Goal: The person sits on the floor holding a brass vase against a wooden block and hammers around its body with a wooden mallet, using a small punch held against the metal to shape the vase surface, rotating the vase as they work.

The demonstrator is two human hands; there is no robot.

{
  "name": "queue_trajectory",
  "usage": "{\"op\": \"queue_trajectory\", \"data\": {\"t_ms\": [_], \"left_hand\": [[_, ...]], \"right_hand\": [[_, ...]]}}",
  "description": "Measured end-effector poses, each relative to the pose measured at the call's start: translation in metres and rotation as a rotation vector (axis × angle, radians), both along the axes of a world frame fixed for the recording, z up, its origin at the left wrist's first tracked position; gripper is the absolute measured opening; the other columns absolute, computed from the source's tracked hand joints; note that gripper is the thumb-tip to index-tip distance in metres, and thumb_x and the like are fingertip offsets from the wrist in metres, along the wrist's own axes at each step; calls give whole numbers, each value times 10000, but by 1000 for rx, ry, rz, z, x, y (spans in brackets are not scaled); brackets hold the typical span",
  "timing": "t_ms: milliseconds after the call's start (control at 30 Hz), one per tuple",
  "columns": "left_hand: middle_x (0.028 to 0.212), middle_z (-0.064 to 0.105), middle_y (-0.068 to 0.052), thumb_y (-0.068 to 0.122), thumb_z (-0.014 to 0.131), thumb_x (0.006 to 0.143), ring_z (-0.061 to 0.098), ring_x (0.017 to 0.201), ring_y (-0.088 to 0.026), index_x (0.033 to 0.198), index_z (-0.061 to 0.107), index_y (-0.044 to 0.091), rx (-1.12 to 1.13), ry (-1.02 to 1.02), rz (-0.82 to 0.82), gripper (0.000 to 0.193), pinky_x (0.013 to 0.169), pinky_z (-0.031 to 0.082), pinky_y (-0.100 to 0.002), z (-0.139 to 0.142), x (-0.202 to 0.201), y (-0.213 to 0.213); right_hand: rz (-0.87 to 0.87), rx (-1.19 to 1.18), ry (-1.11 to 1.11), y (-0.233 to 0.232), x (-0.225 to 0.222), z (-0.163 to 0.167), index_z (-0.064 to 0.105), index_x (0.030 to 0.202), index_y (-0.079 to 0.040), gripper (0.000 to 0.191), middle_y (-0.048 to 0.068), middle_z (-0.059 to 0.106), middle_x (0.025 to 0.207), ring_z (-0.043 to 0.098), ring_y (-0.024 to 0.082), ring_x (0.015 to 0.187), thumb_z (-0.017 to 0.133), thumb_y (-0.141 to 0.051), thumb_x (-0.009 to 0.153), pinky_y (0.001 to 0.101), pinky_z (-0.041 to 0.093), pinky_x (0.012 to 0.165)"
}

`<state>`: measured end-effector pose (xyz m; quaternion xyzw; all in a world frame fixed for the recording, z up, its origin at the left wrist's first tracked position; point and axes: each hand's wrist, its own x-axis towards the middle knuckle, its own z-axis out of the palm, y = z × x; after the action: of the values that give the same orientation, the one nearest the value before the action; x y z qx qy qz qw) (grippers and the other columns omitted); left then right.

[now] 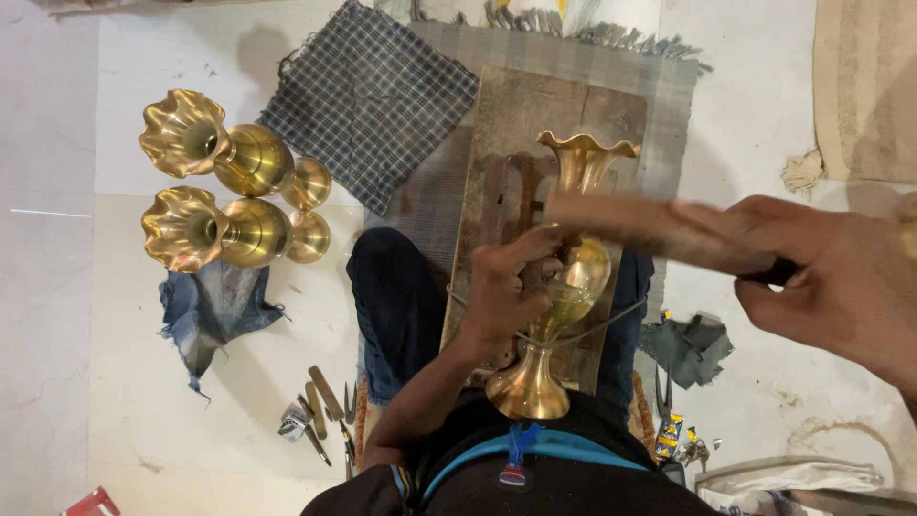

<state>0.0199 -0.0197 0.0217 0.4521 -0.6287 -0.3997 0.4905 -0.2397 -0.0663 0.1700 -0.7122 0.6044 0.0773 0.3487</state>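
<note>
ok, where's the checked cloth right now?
In the head view the checked cloth lies flat on the floor at upper centre, just right of the two brass vases lying on their sides and left of the wooden board.

A small red package (91, 503) is lying at the floor's (57, 334) bottom-left corner; a yellow-blue packet (669, 435) is sitting lower right.

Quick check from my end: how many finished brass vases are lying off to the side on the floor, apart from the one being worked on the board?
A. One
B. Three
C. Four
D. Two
D: two brass vases lie on their sides next to each other on the floor, while the left hand steadies a third vase on the wooden board.
</note>
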Motion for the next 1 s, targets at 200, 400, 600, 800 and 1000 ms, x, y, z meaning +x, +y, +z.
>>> {"op": "queue_trajectory", "data": {"t_ms": [200, 400, 600, 800, 1000], "left_hand": [[1107, 788, -139, -133, 670, 904, 779, 1042, -174, 1283, 686, -7, 92, 339, -64, 399, 972, 645, -301, -8, -6, -3], [1204, 780, -134, -145, 617, 854, 790, 1079, -186, 1316, 672, 5, 32, 167, -193, 489, 955, 662, -295, -8, 2, -13], [1242, 738, -136, -109, 704, 702, 773, 1062, -213, 1354, 621, 20, -19, 70, -366, 669, 953, 640, -310, -13, 13, -23], [1223, 770, -100, -102, 664, 735, 799, 1013, -177, 1340, 666, 85, -67, 6, -435, 633, 886, 667, -277, -17, 10, -33], [1110, 790, -70, -49, 735, 777, 799, 928, -166, 1319, 683, 122, -169, -11, -531, 571, 860, 655, -282, -9, 9, -46]], "right_hand": [[-152, -233, -496, 22, -5, -49, 581, 1490, -126, 808, 37, 698, 1016, 602, 86, 797, 701, 119, 729, 218, 501, 689], [-392, -235, -798, 63, -20, -126, 599, 1477, -26, 763, 34, 701, 1167, 607, 44, 992, 703, 152, 743, 192, 488, 854], [-433, -332, -784, 77, -19, -127, 607, 1460, -17, 749, 73, 712, 1199, 643, 83, 1032, 707, 173, 743, 216, 526, 893], [-447, -569, -759, 91, -24, -99, 588, 1456, 41, 661, 129, 712, 1169, 708, 135, 1039, 727, 132, 817, 247, 589, 898], [-338, -685, -521, 103, -24, -94, 604, 1463, 33, 684, 193, 711, 1170, 691, 167, 1014, 708, 119, 792, 260, 555, 849]]}}
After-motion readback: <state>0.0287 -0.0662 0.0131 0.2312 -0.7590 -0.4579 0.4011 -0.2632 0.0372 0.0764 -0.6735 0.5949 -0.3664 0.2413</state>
